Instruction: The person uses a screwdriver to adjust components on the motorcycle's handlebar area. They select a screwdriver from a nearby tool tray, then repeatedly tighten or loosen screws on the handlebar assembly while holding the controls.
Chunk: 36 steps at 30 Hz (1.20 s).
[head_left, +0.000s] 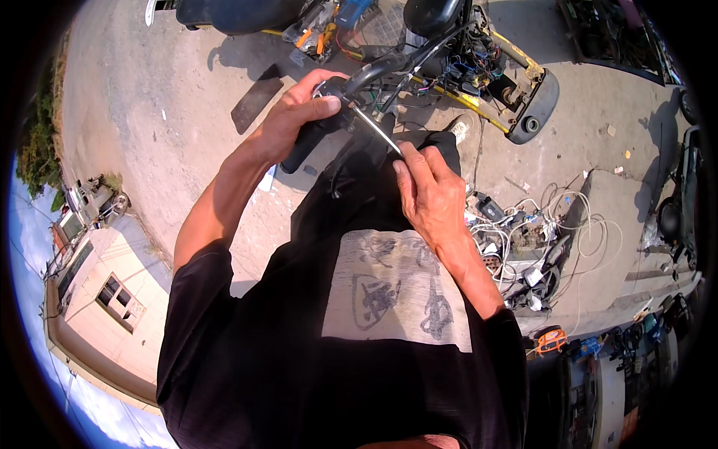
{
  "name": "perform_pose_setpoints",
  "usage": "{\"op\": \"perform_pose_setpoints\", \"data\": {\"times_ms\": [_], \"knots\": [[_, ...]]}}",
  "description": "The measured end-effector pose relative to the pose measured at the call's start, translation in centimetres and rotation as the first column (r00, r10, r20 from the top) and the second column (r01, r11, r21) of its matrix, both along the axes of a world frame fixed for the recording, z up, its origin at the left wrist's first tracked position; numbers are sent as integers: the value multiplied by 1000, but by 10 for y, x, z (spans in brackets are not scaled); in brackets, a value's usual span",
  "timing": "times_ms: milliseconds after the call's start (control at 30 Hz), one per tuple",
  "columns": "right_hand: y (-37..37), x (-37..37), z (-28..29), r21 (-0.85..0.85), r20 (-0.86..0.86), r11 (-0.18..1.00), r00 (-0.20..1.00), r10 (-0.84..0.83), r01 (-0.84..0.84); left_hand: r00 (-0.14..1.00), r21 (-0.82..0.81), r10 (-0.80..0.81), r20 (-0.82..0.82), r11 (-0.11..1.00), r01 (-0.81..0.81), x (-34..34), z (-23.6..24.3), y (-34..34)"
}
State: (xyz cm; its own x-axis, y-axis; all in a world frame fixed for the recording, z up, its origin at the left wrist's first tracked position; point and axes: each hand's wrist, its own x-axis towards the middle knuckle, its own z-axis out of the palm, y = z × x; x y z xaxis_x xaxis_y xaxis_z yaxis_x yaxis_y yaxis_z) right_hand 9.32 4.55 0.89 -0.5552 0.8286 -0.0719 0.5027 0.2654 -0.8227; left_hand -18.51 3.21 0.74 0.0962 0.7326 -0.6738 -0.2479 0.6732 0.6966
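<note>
My left hand point(288, 118) is wrapped round a black control housing point(333, 88) on a handlebar point(368, 73); its thumb presses on top. A black handlebar grip point(305, 144) hangs below that hand. Between the fingertips of my right hand point(434, 187) is what looks like a screwdriver, and its handle is hidden in the fingers. Its bright metal shaft point(376, 129) slants up and left, with the tip at the housing's right side beside the bar. I cannot tell whether the tip sits in a screw. Thin cables point(396, 90) run along the bar.
Ahead stands a stripped vehicle frame with yellow tubes point(479, 109) and tangled wires point(470, 69). A dark flat panel point(256, 103) lies on the concrete at the left. To the right, a heap of pale cables point(591, 218) and scrap covers the ground. One shoe point(461, 129) shows near the frame.
</note>
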Motion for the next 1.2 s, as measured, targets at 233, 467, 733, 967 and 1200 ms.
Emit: {"op": "perform_pose_setpoints", "data": {"times_ms": [233, 467, 733, 967, 1200], "knots": [[16, -9, -4, 42, 113, 995, 990, 82, -88, 999, 3, -22, -38, 1000, 23, 1, 6, 1], [19, -9, -4, -237, 101, 970, 991, 89, -63, 998, 71, -13, -54, 997, 17, 4, 5, -2], [43, -2, -11, -784, -91, 611, 994, 65, -112, 999, 16, -4, -32, 1000, 4, 9, 8, 1], [47, 19, 3, -716, 12, 691, 988, 151, -97, 996, 68, -93, -14, 993, 94, -2, 11, 2], [9, 33, -7, -395, -85, 913, 985, -147, 102, 993, 17, -108, -43, 994, 109, -1, 4, 2]]}}
